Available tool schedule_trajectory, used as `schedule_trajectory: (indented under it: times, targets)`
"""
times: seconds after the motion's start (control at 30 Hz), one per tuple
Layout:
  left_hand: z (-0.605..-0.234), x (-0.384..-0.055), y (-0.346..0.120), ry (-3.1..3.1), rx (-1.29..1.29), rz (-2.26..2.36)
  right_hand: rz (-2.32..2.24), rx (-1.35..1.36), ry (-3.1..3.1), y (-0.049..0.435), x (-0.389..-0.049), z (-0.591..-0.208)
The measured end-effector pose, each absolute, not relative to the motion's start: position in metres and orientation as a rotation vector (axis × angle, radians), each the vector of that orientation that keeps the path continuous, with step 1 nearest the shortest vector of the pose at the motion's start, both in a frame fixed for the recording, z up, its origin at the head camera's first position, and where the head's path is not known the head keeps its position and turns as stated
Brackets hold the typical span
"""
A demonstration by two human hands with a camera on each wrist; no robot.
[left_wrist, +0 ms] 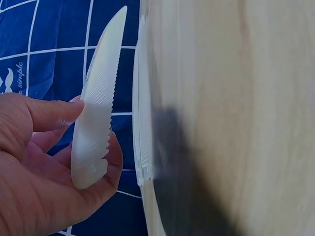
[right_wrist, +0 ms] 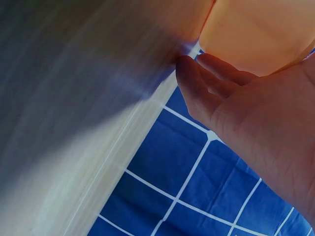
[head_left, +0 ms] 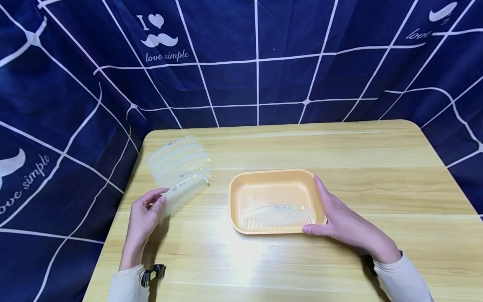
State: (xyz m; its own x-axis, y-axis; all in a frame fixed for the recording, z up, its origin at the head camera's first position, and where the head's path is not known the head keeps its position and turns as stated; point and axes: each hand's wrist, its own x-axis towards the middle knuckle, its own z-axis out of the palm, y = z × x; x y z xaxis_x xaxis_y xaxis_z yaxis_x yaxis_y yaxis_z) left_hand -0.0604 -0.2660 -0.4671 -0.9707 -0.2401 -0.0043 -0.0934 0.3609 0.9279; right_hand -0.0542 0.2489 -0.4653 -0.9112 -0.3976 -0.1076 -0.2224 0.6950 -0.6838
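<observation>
The left hand (head_left: 145,214) pinches a translucent comb (head_left: 183,193) by one end beside the overlapping combs (head_left: 177,155) on the surface (head_left: 377,167), while the right hand (head_left: 341,218) grips the orange tray (head_left: 271,178); this off-centre hold could let it pivot, slip and knock the others askew.

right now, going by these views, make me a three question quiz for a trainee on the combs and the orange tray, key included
1. Which of the hands pinches a comb?
2. True or false: another comb is inside the orange tray.
3. The right hand holds the tray's: (a) left end, (b) far left corner, (c) right end.

Key
1. The left hand.
2. True.
3. c.
</observation>
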Motion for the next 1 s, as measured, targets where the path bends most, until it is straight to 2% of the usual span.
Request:
schedule_trajectory:
  times: [1.0]
  targets:
    - [-0.4591,-0.0695,-0.2555,-2.452,0.155,-1.734,-1.031,-0.444,2.657,0.2488,-0.0537,-0.4651]
